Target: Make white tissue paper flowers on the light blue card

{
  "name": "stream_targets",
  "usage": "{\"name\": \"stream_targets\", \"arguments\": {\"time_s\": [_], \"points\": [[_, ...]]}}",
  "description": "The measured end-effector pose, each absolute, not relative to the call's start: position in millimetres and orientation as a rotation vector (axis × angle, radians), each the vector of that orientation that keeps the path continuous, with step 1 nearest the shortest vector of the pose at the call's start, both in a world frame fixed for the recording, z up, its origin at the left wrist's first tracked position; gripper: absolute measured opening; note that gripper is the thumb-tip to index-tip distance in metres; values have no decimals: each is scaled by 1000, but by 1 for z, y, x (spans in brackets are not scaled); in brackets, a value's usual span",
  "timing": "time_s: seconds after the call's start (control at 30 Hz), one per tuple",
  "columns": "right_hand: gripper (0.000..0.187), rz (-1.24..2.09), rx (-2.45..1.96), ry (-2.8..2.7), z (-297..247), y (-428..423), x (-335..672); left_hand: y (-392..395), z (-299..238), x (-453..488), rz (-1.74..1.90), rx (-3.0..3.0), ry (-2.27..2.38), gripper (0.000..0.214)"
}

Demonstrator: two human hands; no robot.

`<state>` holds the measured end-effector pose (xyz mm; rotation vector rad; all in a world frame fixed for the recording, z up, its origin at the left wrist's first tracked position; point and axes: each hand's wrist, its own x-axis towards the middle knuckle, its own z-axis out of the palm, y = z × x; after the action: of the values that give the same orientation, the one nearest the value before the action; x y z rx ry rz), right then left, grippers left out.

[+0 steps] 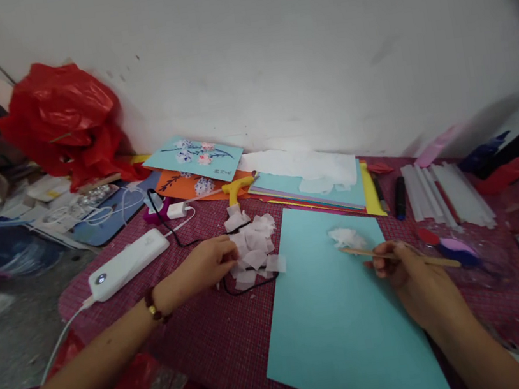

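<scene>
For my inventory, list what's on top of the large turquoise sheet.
A white tuft sits near its far edge; a pale paper piece overlaps the left edge. The right hand holds a stick above. The tuft hides the sheet beneath.

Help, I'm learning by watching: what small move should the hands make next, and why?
Probably take one piece from the paper pile to the white tuft: the left hand is at the pile's edge, and the right hand holds the stick, its tip beside the tuft.

Nothing legible; writing (222, 170) on turquoise card (194, 158) and display (101, 279) on power bank (131, 263) blurred
</scene>
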<state>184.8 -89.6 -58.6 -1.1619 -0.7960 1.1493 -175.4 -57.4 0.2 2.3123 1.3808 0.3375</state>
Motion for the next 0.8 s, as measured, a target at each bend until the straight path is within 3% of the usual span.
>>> {"name": "stream_targets", "arguments": {"time_s": [0.23, 0.43, 0.8], "points": [[25, 1158, -1135, -791, -61, -89, 185, -66, 21, -179, 550, 2084, 1393, 3], [14, 1082, -1050, -804, -47, -91, 181, -60, 47, -142, 712, 1677, 1213, 11], [8, 964, -1178, -1036, -45, -92, 187, -17, -7, -4, 857, 1437, 966, 8]]}}
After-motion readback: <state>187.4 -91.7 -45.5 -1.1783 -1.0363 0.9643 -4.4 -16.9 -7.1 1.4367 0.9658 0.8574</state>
